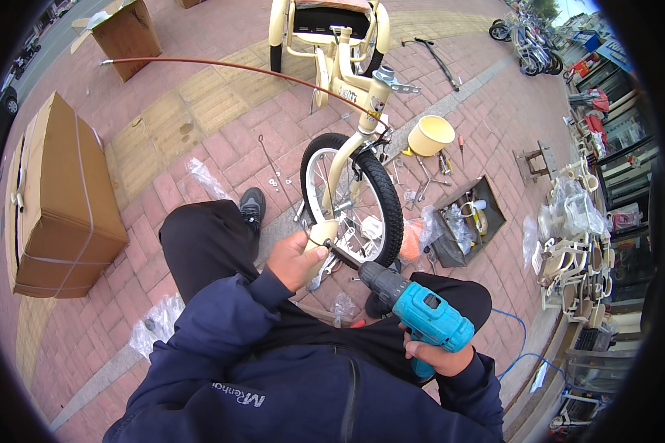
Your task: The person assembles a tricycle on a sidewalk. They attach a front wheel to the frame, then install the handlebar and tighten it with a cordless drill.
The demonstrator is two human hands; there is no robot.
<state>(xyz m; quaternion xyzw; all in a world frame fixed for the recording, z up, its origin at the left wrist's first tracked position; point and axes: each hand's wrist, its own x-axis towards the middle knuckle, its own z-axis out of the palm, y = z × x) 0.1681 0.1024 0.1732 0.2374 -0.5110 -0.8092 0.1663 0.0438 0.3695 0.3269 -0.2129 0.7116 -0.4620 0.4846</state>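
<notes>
My right hand [442, 359] is wrapped round the handle of a teal cordless drill [430, 311], its black chuck facing up and left. A dark bit runs from the chuck to a small cream rounded part [323, 231]; whether the tip is seated in it I cannot tell. Between thumb and fingers, my left hand [297, 261] pinches that part, whose exact kind is unclear. Just beyond it stands the front wheel [386, 193] of a cream tricycle, upright under its fork [340, 166]. A long red-brown cable [233, 65] sticks out leftward from the head tube [377, 100].
A large cardboard box [70, 214] stands at left, another box [129, 40] behind. Right of the wheel are a yellow tub [431, 135], scattered tools and a grey toolbox [495, 218]. A black T-shaped bar [437, 63] lies farther off. Parts in plastic [569, 258] line the right side.
</notes>
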